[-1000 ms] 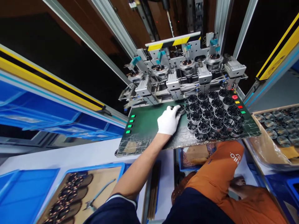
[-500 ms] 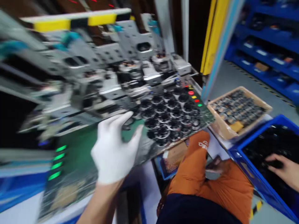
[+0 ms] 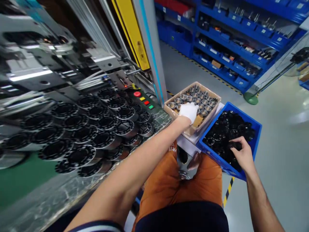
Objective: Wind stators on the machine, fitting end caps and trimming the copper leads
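My left hand (image 3: 189,112), in a white glove, reaches down among metal rings (image 3: 183,97) in a cardboard box (image 3: 169,111). Its fingers point into the box and their tips are hidden, so I cannot tell whether they grip a ring. My bare right hand (image 3: 243,154) is over a blue bin (image 3: 257,129) of glossy black round plastic parts (image 3: 220,124). Thumb and fingers are closed on a black plastic part (image 3: 235,146) there. To the left, rows of metal rings with black inserts (image 3: 105,139) stand packed together on the green bench top (image 3: 26,178).
Machine fixtures (image 3: 29,75) rise behind the bench. Coloured push buttons (image 3: 145,100) sit at its right end, near a yellow guard post (image 3: 135,35). Blue shelving (image 3: 227,42) with small bins stands across the floor. A green-based stand (image 3: 251,97) is at the right.
The view has swung right. My left hand has left the ring rows on the bench and moved into the cardboard box. My right hand stays in the blue bin.
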Demonstrator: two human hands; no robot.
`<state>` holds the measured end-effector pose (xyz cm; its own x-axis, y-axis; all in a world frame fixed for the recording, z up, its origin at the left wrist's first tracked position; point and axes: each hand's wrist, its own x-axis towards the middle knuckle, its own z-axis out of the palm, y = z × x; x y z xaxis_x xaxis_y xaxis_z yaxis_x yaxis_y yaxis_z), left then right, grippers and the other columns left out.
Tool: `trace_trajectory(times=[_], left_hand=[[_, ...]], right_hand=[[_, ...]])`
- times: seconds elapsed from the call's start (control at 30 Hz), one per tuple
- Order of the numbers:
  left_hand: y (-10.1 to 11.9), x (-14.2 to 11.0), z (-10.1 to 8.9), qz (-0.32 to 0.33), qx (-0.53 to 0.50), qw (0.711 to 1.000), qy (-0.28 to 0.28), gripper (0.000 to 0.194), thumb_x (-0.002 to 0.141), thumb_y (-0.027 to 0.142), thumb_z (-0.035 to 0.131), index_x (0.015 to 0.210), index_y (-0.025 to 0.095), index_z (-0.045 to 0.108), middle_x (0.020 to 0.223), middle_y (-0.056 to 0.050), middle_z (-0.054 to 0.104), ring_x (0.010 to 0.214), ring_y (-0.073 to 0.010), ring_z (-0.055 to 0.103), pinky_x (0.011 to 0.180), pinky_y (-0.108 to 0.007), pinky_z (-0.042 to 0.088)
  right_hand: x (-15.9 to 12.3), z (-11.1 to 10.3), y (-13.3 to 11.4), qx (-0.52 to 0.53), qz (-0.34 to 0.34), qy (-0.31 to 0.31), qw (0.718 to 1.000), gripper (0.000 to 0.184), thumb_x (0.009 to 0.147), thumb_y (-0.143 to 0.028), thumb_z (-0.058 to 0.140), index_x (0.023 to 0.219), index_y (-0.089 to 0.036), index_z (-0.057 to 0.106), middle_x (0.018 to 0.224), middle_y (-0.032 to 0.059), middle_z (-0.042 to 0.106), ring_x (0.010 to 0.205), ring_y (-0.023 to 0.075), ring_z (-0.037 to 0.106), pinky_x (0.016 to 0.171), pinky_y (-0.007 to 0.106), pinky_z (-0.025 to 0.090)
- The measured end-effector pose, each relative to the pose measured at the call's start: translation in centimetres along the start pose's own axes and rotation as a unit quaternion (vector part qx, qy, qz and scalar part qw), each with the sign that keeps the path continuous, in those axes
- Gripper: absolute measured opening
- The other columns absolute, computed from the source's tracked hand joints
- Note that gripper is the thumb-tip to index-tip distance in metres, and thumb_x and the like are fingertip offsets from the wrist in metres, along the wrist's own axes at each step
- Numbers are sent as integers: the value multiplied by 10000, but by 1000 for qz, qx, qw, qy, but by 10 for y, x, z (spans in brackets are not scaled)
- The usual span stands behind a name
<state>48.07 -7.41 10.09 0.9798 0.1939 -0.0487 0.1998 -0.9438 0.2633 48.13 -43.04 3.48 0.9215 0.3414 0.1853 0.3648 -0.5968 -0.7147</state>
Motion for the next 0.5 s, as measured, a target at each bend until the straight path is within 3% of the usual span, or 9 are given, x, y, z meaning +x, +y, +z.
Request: trace_trajectory(times=[0.07,0.13,0.27,0.3,0.37,0.4,0.43,0.5], left_hand=[[0,21,4,4,5,1000,-23,225,1094,285,749,1264,140,775,1308,-139,789,1245,-308,760,1102,-536,629],[-5,29,5,15,3,1000,-27,230,1065,308,793,1227,144,785,1285,-123,794,1240,-303,762,1126,-549,622],[-20,19,9,28,-9,999,21,231,996,149,734,1210,143,821,1471,-234,711,1462,-462,644,1190,-610,571],[-23,13,11,27,-20,999,40,272,991,158,725,1248,152,815,1535,-239,670,1507,-479,604,1214,-624,557],[-27,-6,14,17,-130,988,86,363,981,190,698,1336,167,767,1570,-214,646,1504,-435,610,1239,-623,559],[-27,-18,15,6,-236,966,102,423,969,202,674,1389,178,725,1555,-192,662,1459,-394,652,1224,-615,583],[-25,-34,16,-6,-365,925,104,492,948,209,645,1439,196,678,1535,-164,684,1397,-353,699,1187,-607,617],[-17,-71,14,-27,-610,790,55,607,904,238,583,1511,234,604,1513,-122,722,1278,-319,771,1056,-598,685]], right_hand=[[-6,-6,-1,29,-3,22,999,261,919,-452,771,1071,-240,780,1204,102,802,1184,314,749,1117,522,578],[-12,-10,-5,57,-1,27,998,287,947,-458,781,1147,-259,832,1285,104,786,1264,322,734,1157,553,577],[-24,-12,-22,127,20,-14,992,328,1062,-467,713,1321,-293,812,1261,82,780,1099,272,803,872,457,709],[-27,-11,-28,143,23,-25,989,334,1085,-473,689,1350,-294,788,1256,79,781,1052,258,812,795,422,713],[-31,-10,-44,165,23,-38,985,320,1099,-461,688,1367,-294,740,1233,70,784,987,231,808,715,363,693],[-32,-10,-53,170,20,-39,984,295,1087,-445,716,1338,-291,731,1193,61,785,952,214,794,695,336,675],[-33,-10,-63,171,17,-36,984,265,1064,-431,756,1284,-286,730,1141,48,781,914,198,774,684,312,653],[-35,-10,-87,187,-6,-36,982,211,1010,-404,832,1131,-271,721,1033,24,761,857,176,736,686,288,622]])
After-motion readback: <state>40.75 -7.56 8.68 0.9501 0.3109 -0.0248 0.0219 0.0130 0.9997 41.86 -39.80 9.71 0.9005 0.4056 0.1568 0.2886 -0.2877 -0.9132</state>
